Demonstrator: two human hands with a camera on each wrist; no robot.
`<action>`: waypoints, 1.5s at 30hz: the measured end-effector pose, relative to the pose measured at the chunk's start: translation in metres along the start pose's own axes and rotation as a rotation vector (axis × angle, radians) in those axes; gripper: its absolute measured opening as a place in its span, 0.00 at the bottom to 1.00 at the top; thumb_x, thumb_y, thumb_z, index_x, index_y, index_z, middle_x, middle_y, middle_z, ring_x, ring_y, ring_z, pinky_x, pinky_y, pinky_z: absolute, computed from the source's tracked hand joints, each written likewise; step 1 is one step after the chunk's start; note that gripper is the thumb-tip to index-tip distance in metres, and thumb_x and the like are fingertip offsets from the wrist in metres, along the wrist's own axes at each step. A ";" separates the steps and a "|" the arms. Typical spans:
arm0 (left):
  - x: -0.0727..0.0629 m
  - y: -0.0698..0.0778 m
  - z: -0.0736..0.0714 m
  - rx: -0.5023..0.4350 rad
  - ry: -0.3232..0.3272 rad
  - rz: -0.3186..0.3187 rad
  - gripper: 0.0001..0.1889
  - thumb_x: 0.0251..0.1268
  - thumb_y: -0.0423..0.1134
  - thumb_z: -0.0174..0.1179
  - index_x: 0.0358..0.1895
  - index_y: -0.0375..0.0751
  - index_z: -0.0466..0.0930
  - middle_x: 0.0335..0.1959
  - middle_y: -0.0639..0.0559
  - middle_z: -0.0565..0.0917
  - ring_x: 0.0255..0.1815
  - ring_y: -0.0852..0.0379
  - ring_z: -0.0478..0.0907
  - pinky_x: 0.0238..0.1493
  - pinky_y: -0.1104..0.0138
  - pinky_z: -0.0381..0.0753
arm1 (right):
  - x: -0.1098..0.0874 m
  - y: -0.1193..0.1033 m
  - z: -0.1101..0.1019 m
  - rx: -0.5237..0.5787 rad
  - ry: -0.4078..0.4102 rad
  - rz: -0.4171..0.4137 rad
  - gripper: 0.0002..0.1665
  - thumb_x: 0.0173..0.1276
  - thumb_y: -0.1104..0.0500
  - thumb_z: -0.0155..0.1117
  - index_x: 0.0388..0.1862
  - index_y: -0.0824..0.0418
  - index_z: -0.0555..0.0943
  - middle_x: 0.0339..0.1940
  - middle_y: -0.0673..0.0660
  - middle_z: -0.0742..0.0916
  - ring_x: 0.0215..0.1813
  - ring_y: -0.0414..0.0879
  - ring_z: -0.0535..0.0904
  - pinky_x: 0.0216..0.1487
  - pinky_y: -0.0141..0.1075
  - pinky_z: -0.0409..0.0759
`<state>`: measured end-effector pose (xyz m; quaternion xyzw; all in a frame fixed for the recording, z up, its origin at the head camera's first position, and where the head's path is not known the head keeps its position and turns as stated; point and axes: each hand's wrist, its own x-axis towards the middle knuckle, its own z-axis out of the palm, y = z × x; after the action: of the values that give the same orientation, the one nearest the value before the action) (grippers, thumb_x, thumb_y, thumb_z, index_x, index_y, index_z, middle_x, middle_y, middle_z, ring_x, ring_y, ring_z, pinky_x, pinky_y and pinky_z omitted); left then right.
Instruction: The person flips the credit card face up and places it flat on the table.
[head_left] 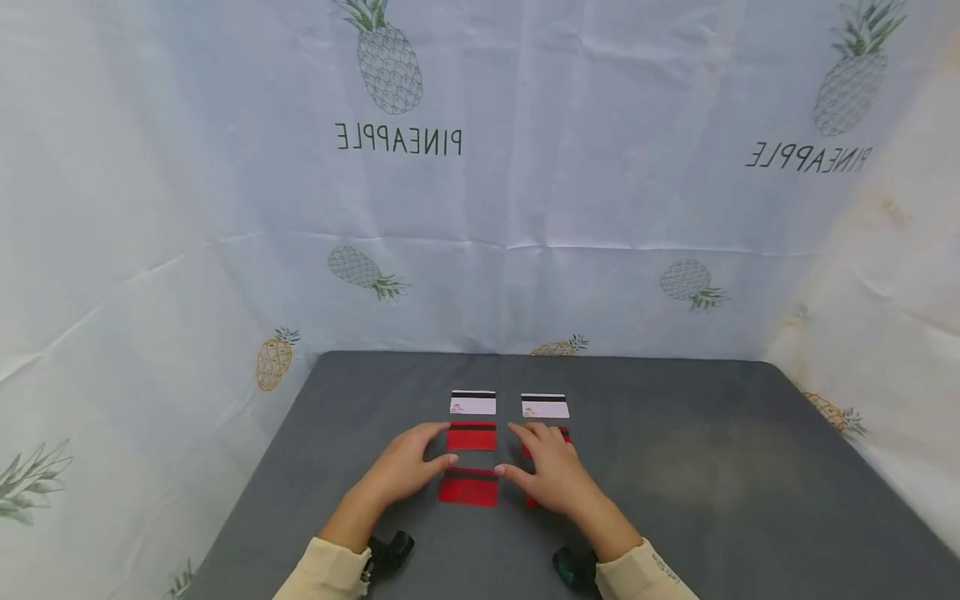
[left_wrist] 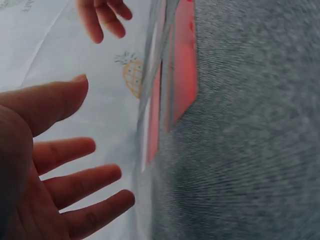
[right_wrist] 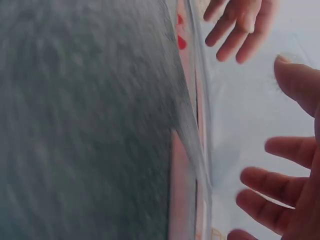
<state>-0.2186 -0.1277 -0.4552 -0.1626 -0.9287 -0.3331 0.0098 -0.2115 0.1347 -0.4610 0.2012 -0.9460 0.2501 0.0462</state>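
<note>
Bank-style cards with dark stripes lie in two columns on the grey table. In the left column are a white card (head_left: 472,406), a middle red card (head_left: 472,438) and a nearer red card (head_left: 468,490). The right column shows another white card (head_left: 545,408); my right hand (head_left: 553,473) mostly covers the two red cards below it. Beside the left column is my left hand (head_left: 401,467), fingers extended and thumb apart. Both wrist views show spread fingers with nothing held: the left hand (left_wrist: 60,175) and the right hand (right_wrist: 295,175) appear raised above the table.
The dark grey tabletop (head_left: 697,467) has rounded far corners. Behind it and along both sides hangs a pale curtain (head_left: 510,183) printed with pineapples. Black wrist devices are strapped near both cuffs, the left device (head_left: 392,552) and the right device (head_left: 576,568).
</note>
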 end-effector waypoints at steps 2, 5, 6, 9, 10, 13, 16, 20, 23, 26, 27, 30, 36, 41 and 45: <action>0.001 -0.002 0.004 -0.004 -0.001 -0.010 0.28 0.60 0.46 0.68 0.61 0.37 0.77 0.59 0.43 0.80 0.63 0.44 0.75 0.64 0.47 0.71 | 0.000 -0.001 0.004 -0.001 -0.034 -0.015 0.41 0.62 0.34 0.65 0.68 0.55 0.75 0.56 0.55 0.79 0.56 0.50 0.73 0.53 0.52 0.76; 0.001 -0.004 0.007 0.001 -0.011 -0.023 0.25 0.59 0.45 0.69 0.58 0.37 0.80 0.56 0.43 0.82 0.59 0.44 0.77 0.62 0.47 0.73 | 0.001 -0.003 0.008 0.015 -0.101 -0.033 0.38 0.62 0.36 0.66 0.65 0.55 0.77 0.46 0.51 0.78 0.46 0.43 0.73 0.44 0.42 0.77; 0.001 -0.004 0.008 0.005 -0.015 -0.026 0.25 0.58 0.45 0.69 0.57 0.37 0.80 0.55 0.44 0.82 0.59 0.44 0.78 0.62 0.46 0.73 | 0.001 -0.003 0.009 0.022 -0.119 -0.034 0.37 0.62 0.36 0.66 0.65 0.54 0.78 0.44 0.50 0.77 0.42 0.41 0.72 0.42 0.39 0.76; 0.000 -0.004 0.008 0.037 -0.030 -0.021 0.24 0.57 0.46 0.70 0.56 0.39 0.81 0.54 0.44 0.83 0.58 0.44 0.78 0.60 0.42 0.72 | 0.002 -0.004 0.012 0.053 -0.158 -0.031 0.36 0.61 0.37 0.67 0.63 0.54 0.78 0.39 0.49 0.75 0.34 0.39 0.70 0.36 0.34 0.73; -0.001 -0.004 0.009 0.050 -0.039 -0.022 0.24 0.57 0.47 0.70 0.56 0.40 0.81 0.54 0.45 0.83 0.58 0.44 0.77 0.59 0.41 0.71 | 0.002 -0.003 0.013 0.068 -0.173 -0.026 0.37 0.60 0.37 0.68 0.63 0.55 0.78 0.39 0.48 0.75 0.32 0.38 0.70 0.35 0.34 0.72; -0.003 -0.005 0.010 0.095 -0.061 -0.008 0.24 0.55 0.49 0.70 0.55 0.43 0.82 0.53 0.47 0.83 0.57 0.45 0.77 0.55 0.40 0.71 | -0.001 -0.002 0.017 0.100 -0.223 -0.001 0.40 0.59 0.35 0.68 0.64 0.56 0.78 0.38 0.48 0.74 0.30 0.38 0.70 0.33 0.32 0.70; -0.006 -0.006 0.011 0.117 -0.074 0.012 0.25 0.54 0.50 0.71 0.54 0.44 0.82 0.51 0.49 0.82 0.56 0.46 0.76 0.53 0.43 0.71 | -0.003 0.000 0.020 0.115 -0.250 0.017 0.41 0.57 0.34 0.69 0.64 0.56 0.78 0.38 0.47 0.74 0.31 0.38 0.70 0.32 0.32 0.70; -0.007 -0.005 0.010 0.125 -0.079 0.044 0.26 0.52 0.51 0.72 0.54 0.44 0.82 0.51 0.49 0.81 0.55 0.47 0.74 0.51 0.46 0.71 | -0.003 0.000 0.022 0.090 -0.227 0.006 0.41 0.55 0.34 0.71 0.62 0.54 0.79 0.38 0.46 0.74 0.31 0.38 0.70 0.33 0.33 0.71; -0.007 -0.005 0.007 0.134 -0.098 0.053 0.28 0.49 0.52 0.74 0.54 0.45 0.82 0.51 0.50 0.79 0.55 0.47 0.73 0.52 0.47 0.71 | -0.002 -0.002 0.022 0.052 -0.212 -0.006 0.40 0.52 0.33 0.72 0.61 0.52 0.81 0.38 0.45 0.75 0.31 0.38 0.70 0.34 0.33 0.71; -0.007 -0.005 0.004 0.138 -0.127 0.059 0.29 0.46 0.51 0.76 0.54 0.46 0.83 0.52 0.50 0.78 0.55 0.48 0.72 0.53 0.47 0.70 | 0.000 -0.004 0.022 0.026 -0.212 -0.009 0.40 0.50 0.33 0.73 0.59 0.50 0.81 0.37 0.45 0.75 0.32 0.38 0.70 0.34 0.34 0.71; -0.007 -0.005 0.003 0.140 -0.135 0.062 0.29 0.45 0.51 0.76 0.54 0.47 0.83 0.53 0.50 0.78 0.55 0.48 0.72 0.53 0.47 0.70 | 0.000 -0.004 0.022 0.021 -0.212 -0.008 0.39 0.50 0.33 0.73 0.59 0.50 0.81 0.37 0.45 0.74 0.32 0.38 0.70 0.34 0.34 0.71; -0.007 -0.005 0.002 0.149 -0.156 0.068 0.29 0.44 0.50 0.77 0.53 0.48 0.83 0.53 0.49 0.76 0.55 0.48 0.70 0.53 0.46 0.69 | 0.001 -0.005 0.021 0.017 -0.209 -0.006 0.37 0.50 0.35 0.74 0.58 0.50 0.82 0.36 0.45 0.74 0.31 0.38 0.69 0.34 0.34 0.71; -0.007 -0.004 0.003 0.153 -0.174 0.047 0.23 0.45 0.48 0.77 0.49 0.51 0.85 0.52 0.50 0.75 0.54 0.49 0.69 0.54 0.46 0.68 | 0.003 -0.005 0.023 0.016 -0.197 -0.011 0.33 0.51 0.37 0.75 0.55 0.49 0.84 0.34 0.45 0.74 0.31 0.38 0.69 0.34 0.34 0.70; -0.005 -0.003 0.005 0.149 -0.171 0.037 0.21 0.45 0.47 0.78 0.45 0.52 0.84 0.48 0.53 0.74 0.52 0.51 0.68 0.50 0.50 0.67 | 0.004 -0.003 0.025 0.011 -0.184 -0.022 0.32 0.52 0.37 0.75 0.53 0.50 0.84 0.32 0.44 0.74 0.32 0.37 0.69 0.34 0.33 0.70; -0.004 -0.004 0.007 0.152 -0.153 0.045 0.22 0.42 0.47 0.79 0.43 0.52 0.83 0.47 0.53 0.74 0.51 0.51 0.69 0.49 0.51 0.67 | 0.003 -0.003 0.026 0.007 -0.148 -0.047 0.31 0.50 0.38 0.76 0.51 0.50 0.85 0.33 0.43 0.74 0.36 0.37 0.69 0.37 0.34 0.71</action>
<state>-0.2152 -0.1272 -0.4632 -0.2071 -0.9454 -0.2481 -0.0416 -0.2126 0.1188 -0.4820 0.2415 -0.9409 0.2369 -0.0189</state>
